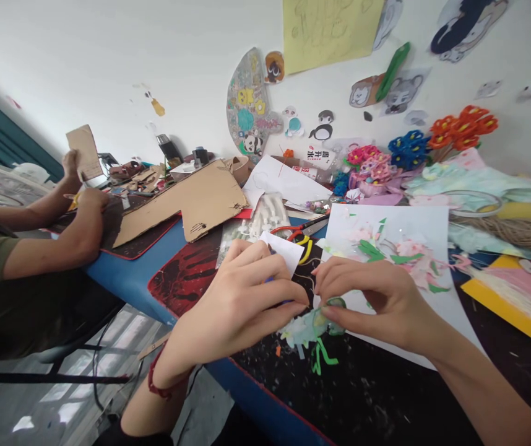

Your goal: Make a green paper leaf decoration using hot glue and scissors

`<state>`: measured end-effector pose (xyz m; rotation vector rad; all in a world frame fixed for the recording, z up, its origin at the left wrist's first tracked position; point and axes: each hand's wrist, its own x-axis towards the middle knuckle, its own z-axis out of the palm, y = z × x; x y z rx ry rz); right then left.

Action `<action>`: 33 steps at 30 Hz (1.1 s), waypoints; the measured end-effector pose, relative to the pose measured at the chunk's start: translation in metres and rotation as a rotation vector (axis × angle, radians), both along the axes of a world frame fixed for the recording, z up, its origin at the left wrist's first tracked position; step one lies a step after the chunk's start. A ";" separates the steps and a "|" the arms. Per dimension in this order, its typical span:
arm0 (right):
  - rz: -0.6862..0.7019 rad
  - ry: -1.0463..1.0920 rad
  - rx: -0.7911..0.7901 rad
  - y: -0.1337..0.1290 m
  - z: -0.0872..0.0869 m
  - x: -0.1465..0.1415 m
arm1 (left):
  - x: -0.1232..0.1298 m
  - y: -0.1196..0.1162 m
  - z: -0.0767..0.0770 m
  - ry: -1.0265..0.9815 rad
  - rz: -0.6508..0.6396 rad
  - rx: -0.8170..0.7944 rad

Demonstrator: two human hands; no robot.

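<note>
Both of the person's hands meet low in the middle of the view, over a dark, paint-flecked mat (362,396) at the near edge of a blue table (130,279). Fingers of the left hand (237,310) are curled inward, pinching something small against the thumb; a white slip of paper (286,251) stands just behind the knuckles, and whether the hand actually holds it cannot be told. A red cord circles that wrist. Next to it, the right hand (377,303) has thumb and forefinger closed on a pale green paper flower piece (314,325), whose bright green strips trail toward the near side onto the mat. The fingertips of the two hands almost touch above this piece.

Just right of the hands lies a large white sheet (432,223) with pink and green cut shapes stuck on it. Red-and-yellow scissors (300,234) lie just beyond the left hand. Open room is scarce: only the dark mat near the right forearm is bare.

Farther left, another person's arms (61,229) hold a small cardboard piece (84,152) near a big cardboard cut-out (191,198). Paper flowers (463,127) in blue, pink and orange stand far right against a white wall (107,56) covered with cartoon stickers and a yellow sheet (330,28).
</note>
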<state>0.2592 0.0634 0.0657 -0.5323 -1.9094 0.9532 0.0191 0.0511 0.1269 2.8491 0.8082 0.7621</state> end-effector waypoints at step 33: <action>-0.379 0.285 0.230 0.004 0.023 0.074 | 0.094 0.037 -0.020 -0.689 0.183 -0.108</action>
